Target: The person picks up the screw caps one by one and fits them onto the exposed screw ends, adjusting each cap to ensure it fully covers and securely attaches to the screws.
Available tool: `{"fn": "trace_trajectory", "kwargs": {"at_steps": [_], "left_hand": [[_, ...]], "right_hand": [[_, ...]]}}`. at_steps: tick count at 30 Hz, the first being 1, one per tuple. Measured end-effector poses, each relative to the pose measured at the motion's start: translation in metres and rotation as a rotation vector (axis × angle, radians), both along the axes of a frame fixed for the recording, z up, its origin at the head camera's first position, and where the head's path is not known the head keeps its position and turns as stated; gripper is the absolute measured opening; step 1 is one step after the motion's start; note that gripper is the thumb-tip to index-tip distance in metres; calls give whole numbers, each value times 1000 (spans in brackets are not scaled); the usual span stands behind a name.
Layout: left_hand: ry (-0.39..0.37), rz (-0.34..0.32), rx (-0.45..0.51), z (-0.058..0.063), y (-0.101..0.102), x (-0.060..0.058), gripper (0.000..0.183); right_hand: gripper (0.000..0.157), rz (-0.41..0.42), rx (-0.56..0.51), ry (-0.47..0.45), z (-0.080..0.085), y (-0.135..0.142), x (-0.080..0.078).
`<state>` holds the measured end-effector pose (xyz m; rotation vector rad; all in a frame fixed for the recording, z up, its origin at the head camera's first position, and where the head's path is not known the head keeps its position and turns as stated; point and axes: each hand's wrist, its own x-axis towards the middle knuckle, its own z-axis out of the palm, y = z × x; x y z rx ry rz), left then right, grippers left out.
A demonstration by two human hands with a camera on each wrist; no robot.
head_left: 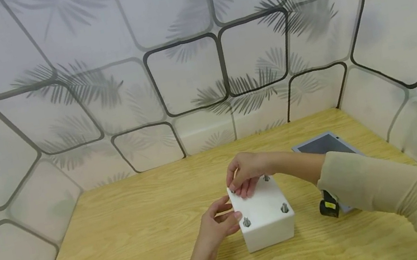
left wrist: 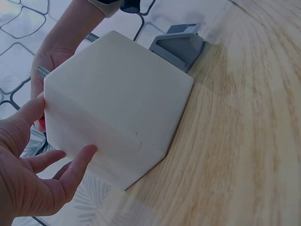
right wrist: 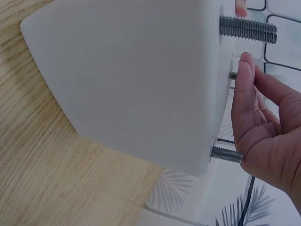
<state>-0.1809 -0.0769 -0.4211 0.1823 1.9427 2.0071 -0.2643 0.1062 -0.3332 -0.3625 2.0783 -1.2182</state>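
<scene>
A white block (head_left: 261, 204) stands on the wooden table, with threaded bolts sticking up near its top corners. One bolt (head_left: 284, 208) is at the near right corner, another bolt (right wrist: 226, 154) shows in the right wrist view. My left hand (head_left: 215, 224) holds the block's left side, thumb at the top edge and fingertips against the side face. Over the top, my right hand (head_left: 246, 172) pinches at the far left bolt (head_left: 233, 190) with thumb and finger. Those fingers mostly cover it; whether a nut sits there I cannot tell.
Right of the block lies a grey, flat-framed object (head_left: 322, 145) with a dark face, partly behind my right arm. A black object with a yellow label (head_left: 328, 207) is beside it. Patterned walls (head_left: 195, 76) border the wooden table (head_left: 135, 236) at its back and sides.
</scene>
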Motion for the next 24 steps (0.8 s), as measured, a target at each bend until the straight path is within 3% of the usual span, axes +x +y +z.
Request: {"fn": "trace_trajectory", "kwargs": {"at_steps": [24], "left_hand": [[11, 0, 4, 1, -1, 2, 67]], "right_hand": [[20, -11, -24, 16, 20, 5, 4]]}}
